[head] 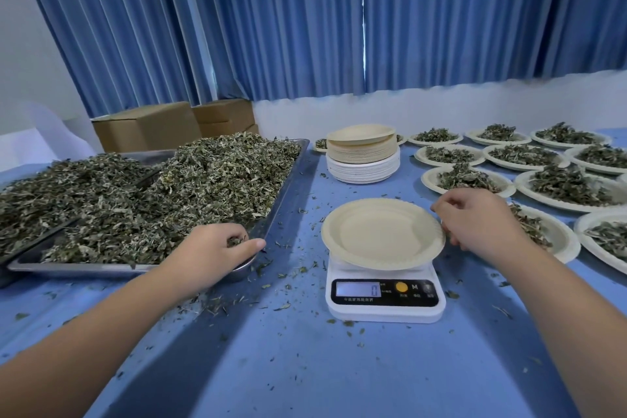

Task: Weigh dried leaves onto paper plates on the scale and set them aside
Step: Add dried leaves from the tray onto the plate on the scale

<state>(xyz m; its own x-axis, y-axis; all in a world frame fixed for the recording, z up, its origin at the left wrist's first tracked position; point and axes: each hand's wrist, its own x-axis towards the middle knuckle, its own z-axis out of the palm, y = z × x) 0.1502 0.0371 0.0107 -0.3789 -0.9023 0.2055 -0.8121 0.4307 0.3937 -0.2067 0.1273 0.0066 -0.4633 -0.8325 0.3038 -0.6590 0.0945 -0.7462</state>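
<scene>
Left hand (217, 249) clutching dried leaves (203, 180) in tray (84, 271), right hand (475, 219) pinching paper plate (380, 234) on scale (385, 310)

Two bare forearms reach forward from the lower corners of the frame, both sleeveless to the elbow. The left hand (210, 248), palm down with the wrist slightly bent, curls its fingers round a pinch of dried leaves (234, 241), thumb stretched out alongside. The right hand (475, 217), knuckles up, arches with thumb and bent fingertips at the right rim of a paper plate (380, 234); whether it grips that rim cannot be told
</scene>
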